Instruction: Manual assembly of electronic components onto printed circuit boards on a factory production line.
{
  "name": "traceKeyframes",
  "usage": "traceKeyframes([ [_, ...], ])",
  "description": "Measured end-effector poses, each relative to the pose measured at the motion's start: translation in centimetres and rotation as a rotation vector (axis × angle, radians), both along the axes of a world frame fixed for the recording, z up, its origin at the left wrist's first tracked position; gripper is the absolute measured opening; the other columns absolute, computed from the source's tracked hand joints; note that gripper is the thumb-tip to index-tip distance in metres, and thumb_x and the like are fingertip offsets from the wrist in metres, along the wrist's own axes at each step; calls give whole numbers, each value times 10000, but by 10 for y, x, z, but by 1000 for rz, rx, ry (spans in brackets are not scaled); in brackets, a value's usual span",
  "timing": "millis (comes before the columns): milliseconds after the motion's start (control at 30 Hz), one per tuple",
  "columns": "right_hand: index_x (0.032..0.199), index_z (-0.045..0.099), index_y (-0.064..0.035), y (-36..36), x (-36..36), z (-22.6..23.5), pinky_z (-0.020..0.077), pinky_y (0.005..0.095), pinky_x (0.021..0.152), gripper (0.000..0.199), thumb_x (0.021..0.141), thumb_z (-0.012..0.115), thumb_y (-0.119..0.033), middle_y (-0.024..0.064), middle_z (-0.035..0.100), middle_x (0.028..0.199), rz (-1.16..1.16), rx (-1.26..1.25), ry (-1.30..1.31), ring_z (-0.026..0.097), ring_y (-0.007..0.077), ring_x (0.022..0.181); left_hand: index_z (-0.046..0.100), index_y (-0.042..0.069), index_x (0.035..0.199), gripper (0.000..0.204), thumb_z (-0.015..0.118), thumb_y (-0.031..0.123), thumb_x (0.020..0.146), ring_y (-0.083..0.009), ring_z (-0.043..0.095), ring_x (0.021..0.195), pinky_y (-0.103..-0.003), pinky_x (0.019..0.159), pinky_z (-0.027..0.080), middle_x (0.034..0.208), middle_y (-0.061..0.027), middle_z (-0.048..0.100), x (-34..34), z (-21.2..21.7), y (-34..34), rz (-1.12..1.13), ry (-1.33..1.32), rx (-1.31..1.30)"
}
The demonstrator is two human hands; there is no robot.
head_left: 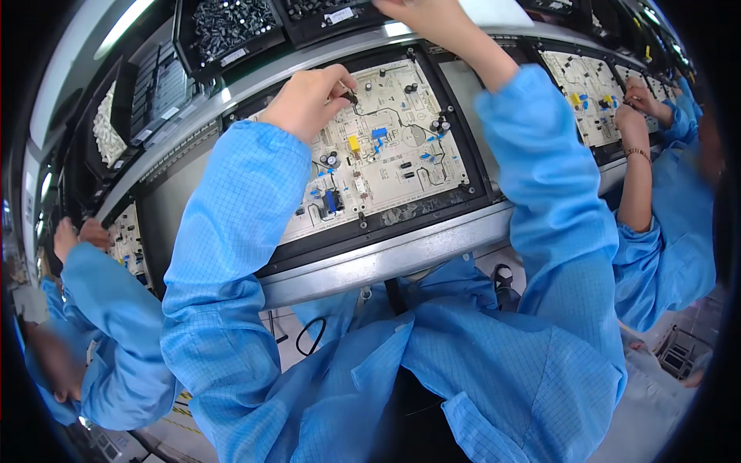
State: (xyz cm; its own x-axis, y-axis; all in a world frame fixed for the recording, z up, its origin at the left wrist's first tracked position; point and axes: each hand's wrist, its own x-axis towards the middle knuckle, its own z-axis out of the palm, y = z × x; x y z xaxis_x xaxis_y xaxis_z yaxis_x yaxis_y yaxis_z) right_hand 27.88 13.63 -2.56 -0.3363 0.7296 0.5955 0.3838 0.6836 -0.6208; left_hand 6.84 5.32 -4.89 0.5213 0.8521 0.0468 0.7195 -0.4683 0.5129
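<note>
A beige circuit board lies in a black carrier frame on the metal conveyor rail in front of me. It carries blue, yellow and black parts. My left hand is at the board's upper left, fingers pinched on a small dark component that touches the board. My right hand reaches up past the board toward the black parts bins at the top; what its fingers hold is cut off by the frame edge. Both my arms are in blue sleeves.
Black bins of small dark components line the shelf above the rail. On the right a person in blue works with both hands on another board. Another person's hands are at a third board on the left.
</note>
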Motion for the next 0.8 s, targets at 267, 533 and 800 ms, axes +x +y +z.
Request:
traceKeyframes([
  [267,760,609,-43,84,-67,21,450,444,718,107,727,616,-145,169,604,778,-201,630,-256,569,341,768,628,38,1013,227,607,44,787,-298,613,873,-342,780,497,965,-142,635,-8,-2,-5,4,79,48],
  [533,985,547,-34,203,72,-13,385,463,850,275,787,552,-225,199,509,1027,-881,386,-354,479,381,967,625,61,1003,200,595,108,811,-308,590,887,-364,780,490,940,-138,624,8,-2,1,-55,55,138],
  [800,1106,520,-40,194,99,0,457,450,841,326,874,489,-268,227,483,1119,12,-72,-116,532,379,991,609,93,997,208,586,121,792,-284,583,923,-367,781,493,907,-108,614,-6,-2,-17,-13,165,145],
])
